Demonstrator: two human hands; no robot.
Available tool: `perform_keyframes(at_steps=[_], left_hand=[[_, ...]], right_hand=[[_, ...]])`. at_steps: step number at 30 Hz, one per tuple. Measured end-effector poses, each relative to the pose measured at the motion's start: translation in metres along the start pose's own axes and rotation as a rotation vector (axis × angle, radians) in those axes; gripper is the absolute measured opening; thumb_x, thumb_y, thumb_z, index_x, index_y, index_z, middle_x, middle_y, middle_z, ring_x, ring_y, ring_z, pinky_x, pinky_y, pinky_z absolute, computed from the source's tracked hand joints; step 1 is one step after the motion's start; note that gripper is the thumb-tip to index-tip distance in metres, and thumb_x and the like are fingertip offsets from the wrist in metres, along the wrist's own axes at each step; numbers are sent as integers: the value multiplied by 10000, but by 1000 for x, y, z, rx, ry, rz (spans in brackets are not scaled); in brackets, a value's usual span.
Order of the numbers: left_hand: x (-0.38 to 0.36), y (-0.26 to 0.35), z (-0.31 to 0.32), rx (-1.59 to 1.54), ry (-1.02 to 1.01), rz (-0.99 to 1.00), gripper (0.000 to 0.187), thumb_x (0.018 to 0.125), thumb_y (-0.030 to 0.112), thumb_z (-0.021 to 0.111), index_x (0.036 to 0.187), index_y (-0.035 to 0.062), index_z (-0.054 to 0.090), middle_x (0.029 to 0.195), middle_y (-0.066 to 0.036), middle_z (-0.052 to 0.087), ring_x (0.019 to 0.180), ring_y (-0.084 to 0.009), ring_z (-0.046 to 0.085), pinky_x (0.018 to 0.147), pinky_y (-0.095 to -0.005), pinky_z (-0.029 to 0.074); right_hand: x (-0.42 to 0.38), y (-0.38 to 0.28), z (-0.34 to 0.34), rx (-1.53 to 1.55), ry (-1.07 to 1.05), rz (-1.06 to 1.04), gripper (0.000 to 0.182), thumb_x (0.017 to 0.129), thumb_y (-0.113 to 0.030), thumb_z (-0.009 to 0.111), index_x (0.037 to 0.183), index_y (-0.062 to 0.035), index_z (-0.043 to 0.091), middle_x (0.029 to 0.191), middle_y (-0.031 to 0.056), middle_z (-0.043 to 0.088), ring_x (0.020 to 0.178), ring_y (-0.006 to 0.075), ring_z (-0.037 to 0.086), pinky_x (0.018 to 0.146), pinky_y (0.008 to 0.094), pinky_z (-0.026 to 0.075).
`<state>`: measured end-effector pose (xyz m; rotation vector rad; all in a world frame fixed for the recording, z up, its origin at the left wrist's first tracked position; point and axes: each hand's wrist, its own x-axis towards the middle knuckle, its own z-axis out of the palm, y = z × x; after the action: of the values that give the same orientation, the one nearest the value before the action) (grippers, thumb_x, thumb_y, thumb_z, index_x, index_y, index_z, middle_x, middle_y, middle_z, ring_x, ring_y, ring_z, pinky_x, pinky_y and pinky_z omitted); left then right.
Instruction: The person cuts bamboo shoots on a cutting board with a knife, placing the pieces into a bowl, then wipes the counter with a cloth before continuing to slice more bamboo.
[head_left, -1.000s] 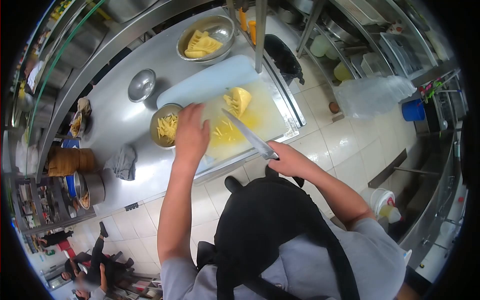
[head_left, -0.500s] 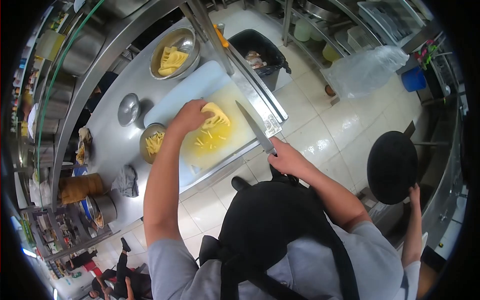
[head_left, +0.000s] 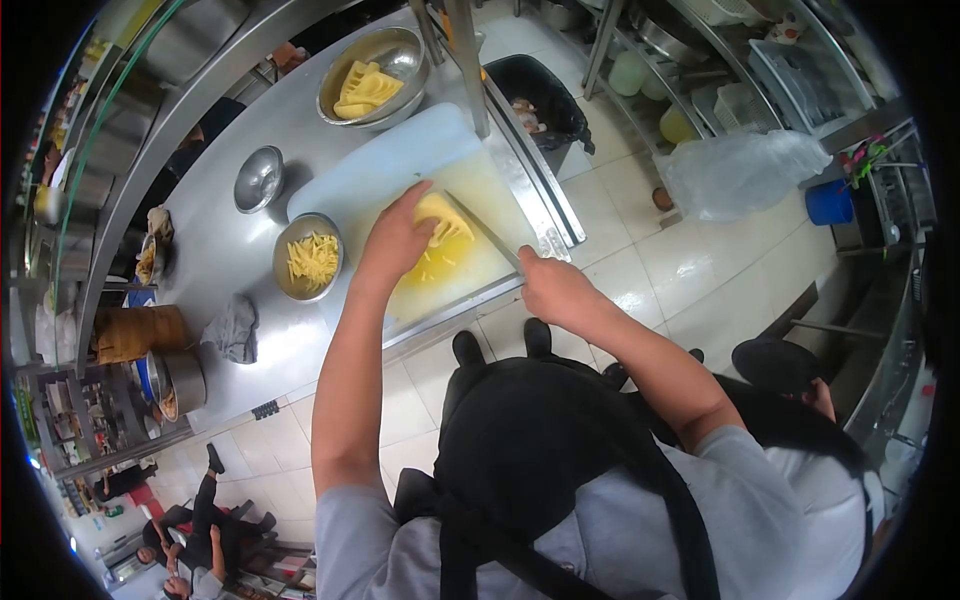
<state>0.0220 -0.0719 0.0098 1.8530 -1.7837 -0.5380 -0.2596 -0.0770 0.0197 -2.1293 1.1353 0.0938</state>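
The left hand (head_left: 395, 240) lies on a yellow bamboo shoot (head_left: 445, 220) on the white cutting board (head_left: 400, 165), fingers curled over it to pin it down. The right hand (head_left: 550, 290) is closed around the handle of a knife (head_left: 485, 232), whose blade lies against the shoot. A small bowl (head_left: 308, 257) just beside the board already holds a heap of cut strips, and a few loose strips lie on the board. A bigger bowl (head_left: 372, 75) farther along the steel surface (head_left: 230, 250) has uncut pieces, so I'd judge plenty remains.
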Motion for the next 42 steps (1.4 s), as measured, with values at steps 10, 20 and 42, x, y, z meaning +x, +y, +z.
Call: perform_keyframes(at_steps=[10, 20, 42], left_hand=[[15, -11, 22, -307, -147, -263, 543, 855, 189, 789, 1343, 32, 610, 1232, -217, 685, 1087, -341, 684, 948, -410, 536], [19, -17, -14, -267, -68, -146, 347, 907, 131, 701, 1238, 33, 658, 1064, -158, 731, 1086, -333, 678, 958, -419, 533], [-26, -6, 40, 126, 195, 417, 342, 844, -37, 663, 1173, 57, 679, 1290, -147, 577, 1161, -377, 588, 945, -454, 553]], right_hand=[[-27, -4, 17, 86, 162, 145, 243, 920, -94, 559, 1101, 15, 437, 832, 287, 670, 833, 502, 658, 772, 593, 510], [-67, -16, 7, -141, 145, 20, 235, 937, -106, 564, 1116, -7, 448, 821, 240, 674, 763, 466, 669, 709, 569, 523], [-17, -32, 4, -266, 111, -43, 311, 819, 11, 616, 1093, 17, 470, 778, 183, 668, 691, 383, 695, 620, 475, 553]])
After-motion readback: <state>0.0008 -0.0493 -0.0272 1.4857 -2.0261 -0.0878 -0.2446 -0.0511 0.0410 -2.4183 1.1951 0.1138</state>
